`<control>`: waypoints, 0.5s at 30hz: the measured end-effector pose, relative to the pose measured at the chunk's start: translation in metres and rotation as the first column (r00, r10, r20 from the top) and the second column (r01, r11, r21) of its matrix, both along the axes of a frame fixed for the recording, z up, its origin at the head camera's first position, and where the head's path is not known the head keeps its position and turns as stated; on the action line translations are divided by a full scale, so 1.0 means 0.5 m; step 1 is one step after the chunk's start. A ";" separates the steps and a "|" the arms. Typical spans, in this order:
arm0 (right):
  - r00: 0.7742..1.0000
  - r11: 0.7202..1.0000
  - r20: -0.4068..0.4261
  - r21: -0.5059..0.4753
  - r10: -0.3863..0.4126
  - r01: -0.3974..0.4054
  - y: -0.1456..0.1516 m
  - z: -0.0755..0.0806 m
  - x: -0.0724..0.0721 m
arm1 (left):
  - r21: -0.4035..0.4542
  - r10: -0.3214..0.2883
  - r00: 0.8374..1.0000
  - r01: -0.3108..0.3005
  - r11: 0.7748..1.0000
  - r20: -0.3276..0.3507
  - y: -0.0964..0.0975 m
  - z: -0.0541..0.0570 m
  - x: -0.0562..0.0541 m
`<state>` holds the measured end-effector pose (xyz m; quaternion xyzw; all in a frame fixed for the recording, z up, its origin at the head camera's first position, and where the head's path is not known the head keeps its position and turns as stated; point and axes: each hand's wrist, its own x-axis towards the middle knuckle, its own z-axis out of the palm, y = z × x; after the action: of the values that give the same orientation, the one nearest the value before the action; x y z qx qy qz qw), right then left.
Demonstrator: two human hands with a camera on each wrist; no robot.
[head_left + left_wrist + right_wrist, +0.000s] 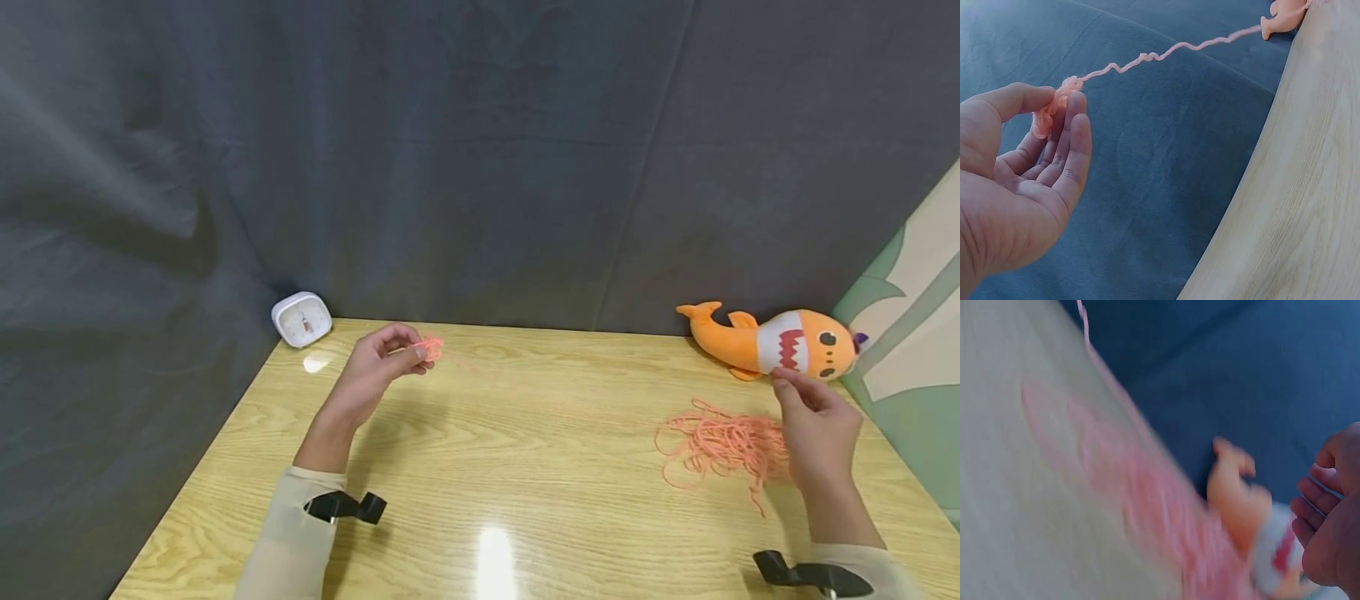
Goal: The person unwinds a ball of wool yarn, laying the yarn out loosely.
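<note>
A small wound bunch of coral-pink yarn (1054, 109) is pinched between the thumb and fingers of my left hand (378, 362), raised above the table's left half. From it a kinked strand (1179, 47) stretches off to the right. On the right of the table lies a loose, tangled heap of the same yarn (723, 446). My right hand (821, 429) is over the heap's right side, its fingers loosely bent, and no yarn shows between them in the right wrist view. That view is blurred around the heap.
An orange plush shark (795, 346) lies at the back right, just beyond my right hand. A small white clock (302, 320) stands at the back left corner of the wooden table (555, 475). Dark cloth (465, 167) hangs behind and on the left.
</note>
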<state>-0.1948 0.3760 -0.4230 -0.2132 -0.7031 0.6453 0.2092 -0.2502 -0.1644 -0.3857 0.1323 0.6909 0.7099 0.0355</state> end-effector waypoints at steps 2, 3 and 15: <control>0.995 0.997 -0.079 0.045 0.060 -0.056 -0.053 0.021 -0.009 | -0.001 -0.003 1.000 0.003 1.000 -0.003 -0.001 0.000 0.001; 0.988 0.993 -0.121 0.076 0.098 -0.089 -0.080 0.030 -0.014 | -0.001 -0.004 1.000 0.004 1.000 -0.005 -0.002 0.001 0.002; 0.830 0.840 -0.216 0.324 0.514 -0.436 -0.366 0.073 -0.067 | 0.030 -0.026 0.999 0.027 0.999 -0.024 0.001 -0.001 0.003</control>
<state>-0.2281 0.1929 -0.3864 0.0979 -0.7734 0.6030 0.1692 -0.2488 -0.1639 -0.3861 0.1504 0.6787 0.7180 0.0349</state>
